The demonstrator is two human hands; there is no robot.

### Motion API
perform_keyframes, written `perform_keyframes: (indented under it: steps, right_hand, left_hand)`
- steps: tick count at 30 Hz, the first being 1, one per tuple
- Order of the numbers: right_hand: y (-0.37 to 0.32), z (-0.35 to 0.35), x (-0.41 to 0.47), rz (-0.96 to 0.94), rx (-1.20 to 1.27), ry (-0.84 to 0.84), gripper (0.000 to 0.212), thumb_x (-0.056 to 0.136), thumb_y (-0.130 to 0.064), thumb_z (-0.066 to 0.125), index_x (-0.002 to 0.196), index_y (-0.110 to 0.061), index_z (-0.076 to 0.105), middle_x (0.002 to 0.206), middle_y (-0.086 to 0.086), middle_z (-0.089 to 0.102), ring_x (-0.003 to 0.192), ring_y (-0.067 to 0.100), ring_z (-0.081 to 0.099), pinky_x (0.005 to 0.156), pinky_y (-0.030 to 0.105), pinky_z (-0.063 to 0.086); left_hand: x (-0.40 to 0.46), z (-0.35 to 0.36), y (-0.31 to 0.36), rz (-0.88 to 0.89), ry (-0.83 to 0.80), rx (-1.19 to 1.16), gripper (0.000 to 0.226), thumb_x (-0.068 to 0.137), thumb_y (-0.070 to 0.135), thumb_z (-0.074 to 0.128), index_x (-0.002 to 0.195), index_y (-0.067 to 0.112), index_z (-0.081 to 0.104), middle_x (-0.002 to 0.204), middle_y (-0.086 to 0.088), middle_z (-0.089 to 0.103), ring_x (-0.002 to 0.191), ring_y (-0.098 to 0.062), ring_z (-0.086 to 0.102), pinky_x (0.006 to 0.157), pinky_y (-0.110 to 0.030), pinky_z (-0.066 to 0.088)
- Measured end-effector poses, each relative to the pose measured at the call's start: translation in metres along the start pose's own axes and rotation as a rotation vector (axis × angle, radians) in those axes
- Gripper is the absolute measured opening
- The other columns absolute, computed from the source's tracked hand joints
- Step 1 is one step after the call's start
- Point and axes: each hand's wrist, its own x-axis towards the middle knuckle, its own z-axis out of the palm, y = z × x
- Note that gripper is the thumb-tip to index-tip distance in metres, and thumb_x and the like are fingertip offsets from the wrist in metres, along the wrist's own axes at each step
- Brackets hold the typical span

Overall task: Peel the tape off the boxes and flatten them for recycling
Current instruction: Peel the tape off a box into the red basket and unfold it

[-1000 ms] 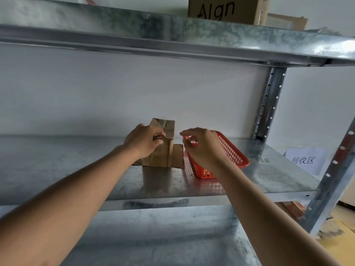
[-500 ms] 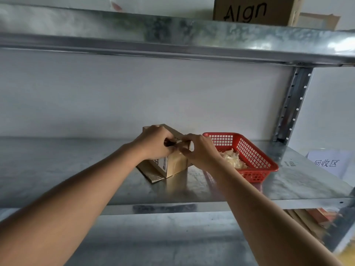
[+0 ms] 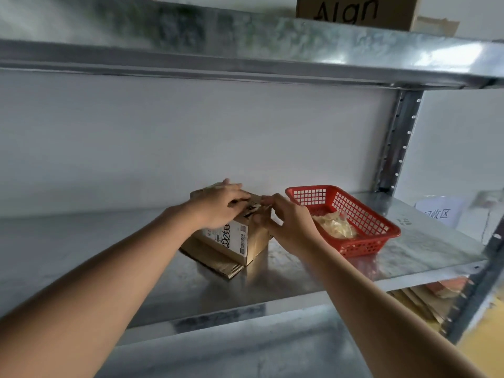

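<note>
Head view, looking forward and slightly down along two bare forearms reaching onto a galvanised metal shelf [image 3: 313,274]. A small cardboard box [image 3: 240,238] sits near the middle of that shelf, turned corner-on to the viewer, with a printed label on its near face; it appears to rest on a flat piece of corrugated cardboard [image 3: 218,264] that pokes out beneath it. The left hand [image 3: 218,205] lies across the top of the box with fingers extended and spread, pressing it down rather than curling round it. The right hand [image 3: 289,222] is at the box's right top edge, thumb and fingertips drawn together at what looks like a strip of tape [image 3: 252,210] on the top seam — whether the fingers actually have hold of a tape end cannot be told, since the hand hides the contact. To do this step well, the left hand should likely pin the box firmly while the right lifts a tape end and pulls it back low along the seam, so the strip comes away whole without tearing the card. Just to the right of the box stands a red plastic mesh basket [image 3: 376,230] holding a crumpled wad of pale, translucent material [image 3: 334,226] — probably peeled tape. On the shelf above sits a larger brown carton [image 3: 354,9] with dark lettering; its contents are hidden.
</note>
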Motion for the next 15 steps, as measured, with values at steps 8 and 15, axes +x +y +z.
perform_keyframes:
  steps: [8, 15]
  right_hand:
    - [-0.017, -0.012, 0.012, 0.032, -0.07, -0.054, 0.027, 0.101, -0.048, 0.059, 0.106, -0.026, 0.072, 0.087, -0.017, 0.069, 0.075, -0.001, 0.064, 0.058, 0.019, 0.044]
    - [-0.06, -0.045, 0.057, 0.067, -0.403, -0.465, 0.035, 0.085, -0.054, 0.076, 0.099, -0.022, 0.08, 0.093, -0.005, 0.075, 0.089, 0.012, 0.069, 0.08, 0.031, 0.059]
  left_hand:
    - [0.0, 0.011, -0.006, 0.016, -0.011, 0.073, 0.046, 0.109, 0.043, 0.03, 0.153, 0.043, 0.042, 0.162, 0.017, 0.033, 0.149, -0.017, 0.033, 0.119, -0.038, 0.027]
    - [-0.002, -0.006, 0.008, -0.012, -0.151, 0.294, 0.052, 0.095, 0.052, 0.021, 0.134, 0.041, 0.054, 0.12, -0.001, 0.053, 0.115, -0.027, 0.051, 0.095, -0.048, 0.043]
